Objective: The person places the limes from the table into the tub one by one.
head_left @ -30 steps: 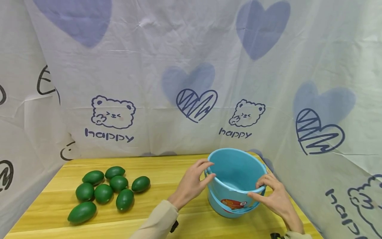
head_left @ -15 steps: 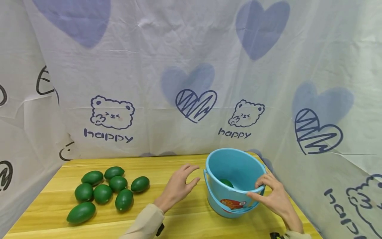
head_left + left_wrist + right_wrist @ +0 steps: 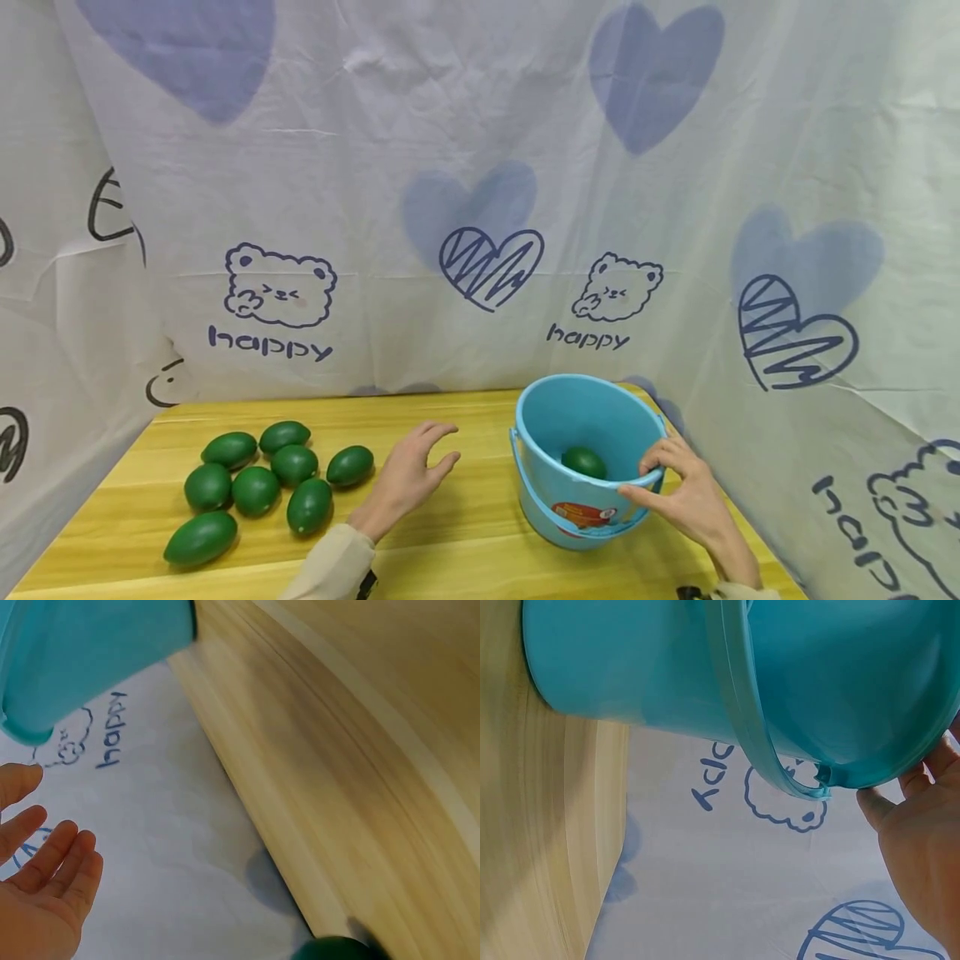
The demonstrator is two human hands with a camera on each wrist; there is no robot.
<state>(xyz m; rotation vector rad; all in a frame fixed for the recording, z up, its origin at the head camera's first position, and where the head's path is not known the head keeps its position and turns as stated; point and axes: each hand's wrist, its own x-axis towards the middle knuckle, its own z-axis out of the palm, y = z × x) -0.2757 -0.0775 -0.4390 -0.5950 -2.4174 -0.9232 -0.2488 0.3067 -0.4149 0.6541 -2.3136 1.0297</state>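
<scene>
Head view shows the right hand (image 3: 686,492) pinching the blue bucket (image 3: 555,487) at its rim, presumably to steady it on the bench (image 3: 442,542). One green fruit (image 3: 583,462) lies at the bottom inside. The left hand (image 3: 405,475), fingers loosely spread and holding nothing, hangs between the bucket and eight loose fruits (image 3: 256,492), grouped on the bench's left side, likely for easy reach.

White sheet (image 3: 375,167) reads "happy" (image 3: 270,343) (under bear drawings (image 3: 281,285)); red label (image 3: 579,513) on the bucket (image 3: 546,485) is illegible
</scene>
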